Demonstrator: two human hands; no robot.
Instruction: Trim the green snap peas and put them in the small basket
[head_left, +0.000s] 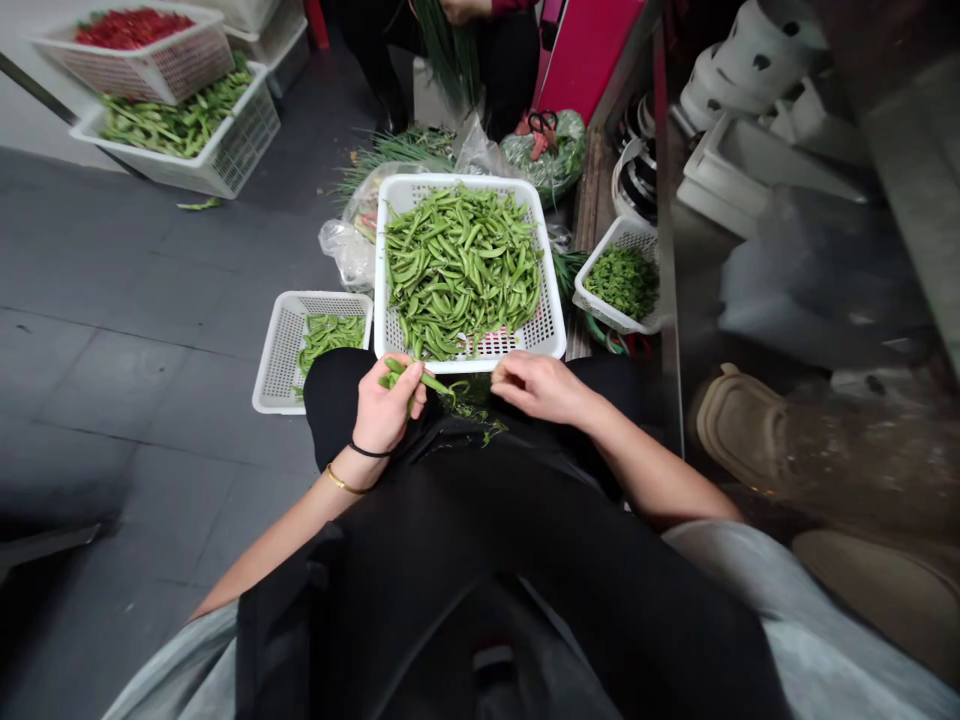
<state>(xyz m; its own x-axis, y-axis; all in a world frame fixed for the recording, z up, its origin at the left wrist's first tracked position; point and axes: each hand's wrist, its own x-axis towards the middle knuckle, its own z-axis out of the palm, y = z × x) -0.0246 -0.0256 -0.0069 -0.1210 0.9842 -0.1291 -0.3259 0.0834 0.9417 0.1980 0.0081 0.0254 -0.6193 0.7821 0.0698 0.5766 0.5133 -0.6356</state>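
Note:
Several green pea pods (420, 378) are gripped between the thumb and fingers of my left hand (386, 402), one pod pointing right with a curled string at its tip. My right hand (541, 385) is closed near the front rim of the basket, its fingertips pinched together; whatever is between them is too small to make out. In front of both hands, a white plastic basket (553, 330) holds a heap of pea pods (465, 260). Green trimmings (487, 432) lie on the dark apron in my lap. Beside my left knee stands a smaller white basket (274, 350) with more pods (330, 335).
Right of the large basket is a small basket (596, 300) of leafy greens. Back left, stacked crates (240, 140) hold green vegetables and red ones. A co-worker's hand (465, 10) holds long green stalks at the back. A metal shelf edge (675, 380) runs along the right.

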